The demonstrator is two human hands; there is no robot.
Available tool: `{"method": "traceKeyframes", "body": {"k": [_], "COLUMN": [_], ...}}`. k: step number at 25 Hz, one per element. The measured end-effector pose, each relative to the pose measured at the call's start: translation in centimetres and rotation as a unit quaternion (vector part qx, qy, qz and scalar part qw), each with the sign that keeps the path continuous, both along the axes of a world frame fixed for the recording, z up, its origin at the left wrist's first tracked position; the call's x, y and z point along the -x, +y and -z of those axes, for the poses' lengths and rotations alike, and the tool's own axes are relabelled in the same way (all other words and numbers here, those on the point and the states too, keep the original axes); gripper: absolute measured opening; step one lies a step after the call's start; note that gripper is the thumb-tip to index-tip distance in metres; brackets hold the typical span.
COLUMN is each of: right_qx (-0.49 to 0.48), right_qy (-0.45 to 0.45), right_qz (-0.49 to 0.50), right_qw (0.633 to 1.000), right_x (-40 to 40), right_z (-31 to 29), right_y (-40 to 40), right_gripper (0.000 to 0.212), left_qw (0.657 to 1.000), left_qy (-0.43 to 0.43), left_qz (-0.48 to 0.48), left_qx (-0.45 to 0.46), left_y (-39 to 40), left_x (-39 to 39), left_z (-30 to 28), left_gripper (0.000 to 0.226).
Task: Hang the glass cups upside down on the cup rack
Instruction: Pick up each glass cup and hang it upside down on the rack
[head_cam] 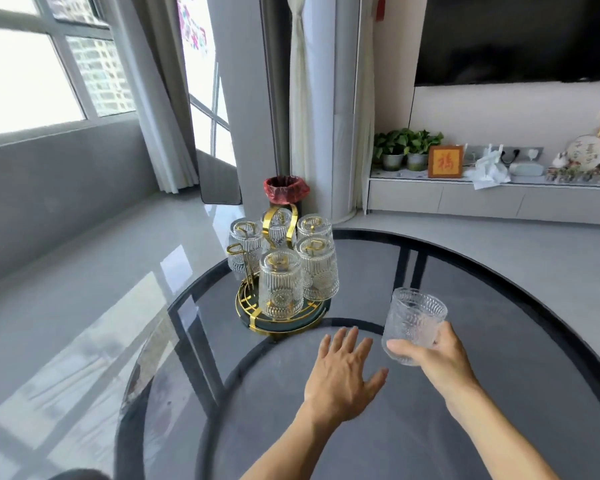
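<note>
A gold cup rack [280,318] on a round dark base stands at the far left of the glass table. Several embossed glass cups hang upside down on its pegs; the nearest one [280,285] is at the front. One gold peg [237,251] on the left side is bare. My right hand [430,355] grips an upright glass cup [413,320] to the right of the rack, lifted above the table. My left hand [342,372] hovers flat with fingers spread, just in front of the rack's base.
The oval dark glass table [465,271] has a black rim. Beyond the rack a bin with a red liner [286,189] stands on the floor. A low TV cabinet [482,199] with plants and ornaments runs along the right wall.
</note>
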State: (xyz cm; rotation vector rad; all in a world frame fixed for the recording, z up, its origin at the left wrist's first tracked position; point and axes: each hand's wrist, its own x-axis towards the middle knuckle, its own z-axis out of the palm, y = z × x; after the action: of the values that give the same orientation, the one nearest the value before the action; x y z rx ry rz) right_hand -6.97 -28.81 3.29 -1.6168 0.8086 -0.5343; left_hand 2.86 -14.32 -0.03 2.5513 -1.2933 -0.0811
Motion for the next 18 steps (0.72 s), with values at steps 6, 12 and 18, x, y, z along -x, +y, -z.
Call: {"method": "traceKeyframes", "body": {"k": [6,12,18], "right_qx": [0.056,0.145,0.252], "right_qy": [-0.098,-0.16,-0.114], "right_qz": [-0.14,-0.137,-0.099], "right_qw": [0.984,0.967,0.956], "right_x": [0.0,-4.1,-9.5], "right_z": [-7.3,-14.6,-18.3], "right_y": [6.2,11.0,14.4], "right_gripper": [0.061,0.058,0.072], "left_qw": [0.988,0.863,0.916], "left_qy": [-0.008,-0.067,-0.185], "left_qz": [-0.004,-0.059,-0.103], "left_qx": [0.154,0.497,0.339], "left_y": [4.1,10.8,12.8], "left_x": [1.6,-0.5,-4.0], "left_z": [-2.4,-10.2,-12.8], "left_gripper": [0.045,0.057,0.075]}}
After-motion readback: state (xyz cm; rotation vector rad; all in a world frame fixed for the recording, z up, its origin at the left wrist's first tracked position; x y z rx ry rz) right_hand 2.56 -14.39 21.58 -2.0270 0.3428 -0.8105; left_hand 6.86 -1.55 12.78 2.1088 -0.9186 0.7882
